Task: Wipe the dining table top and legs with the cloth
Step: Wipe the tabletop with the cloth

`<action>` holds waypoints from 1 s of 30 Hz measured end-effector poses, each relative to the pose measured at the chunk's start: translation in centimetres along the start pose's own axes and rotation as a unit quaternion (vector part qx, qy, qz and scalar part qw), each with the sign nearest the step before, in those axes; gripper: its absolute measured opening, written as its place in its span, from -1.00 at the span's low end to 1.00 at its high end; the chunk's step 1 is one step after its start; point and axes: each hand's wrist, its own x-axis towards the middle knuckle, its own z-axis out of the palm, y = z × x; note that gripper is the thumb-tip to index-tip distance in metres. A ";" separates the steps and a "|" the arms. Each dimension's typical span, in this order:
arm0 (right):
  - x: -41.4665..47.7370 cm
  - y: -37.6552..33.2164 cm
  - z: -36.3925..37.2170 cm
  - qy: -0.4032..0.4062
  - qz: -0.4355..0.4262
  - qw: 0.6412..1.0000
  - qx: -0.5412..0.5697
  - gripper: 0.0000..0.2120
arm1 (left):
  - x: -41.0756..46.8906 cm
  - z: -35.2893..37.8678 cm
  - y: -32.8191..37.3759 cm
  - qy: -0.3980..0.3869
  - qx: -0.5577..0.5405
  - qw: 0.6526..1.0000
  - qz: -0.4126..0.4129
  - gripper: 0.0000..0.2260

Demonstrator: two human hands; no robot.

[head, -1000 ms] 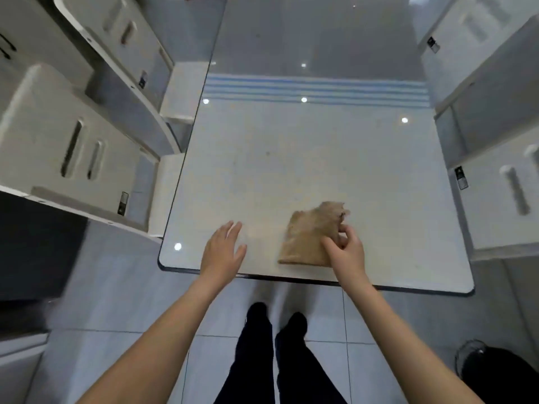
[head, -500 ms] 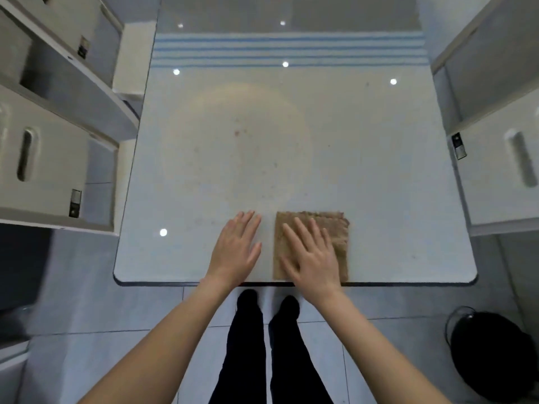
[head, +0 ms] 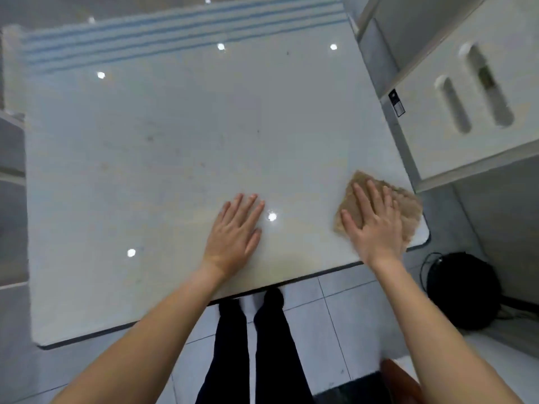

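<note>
White table (head: 163,147); cloth (head: 408,208) near right corner.

Tan cloth (head: 408,208) flat on table (head: 175,141) corner

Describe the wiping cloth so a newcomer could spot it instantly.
Start at the glossy white rectangular table top and go to its near right corner. There a flat tan-brown fabric cloth lies pressed under the right hand; it is the only brown, textured patch on the table.

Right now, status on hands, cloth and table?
Right hand flat on cloth, near right table corner. Left hand flat on bare top. Nothing in the way.
</note>
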 end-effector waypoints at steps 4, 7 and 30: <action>4.1 1.3 -0.7 0.020 0.093 0.996 0.004 -0.34 | 0.7 0.5 0.5 0.006 0.024 1.000 0.003 -0.49; 2.0 -0.3 -0.5 -0.012 0.040 0.999 0.001 -0.36 | 0.7 0.5 0.5 0.014 0.022 1.000 0.004 -0.49; 16.7 -2.8 -2.0 -0.057 -0.304 0.950 -0.037 -0.27 | 1.1 0.2 0.2 0.009 -0.003 1.000 0.001 -0.44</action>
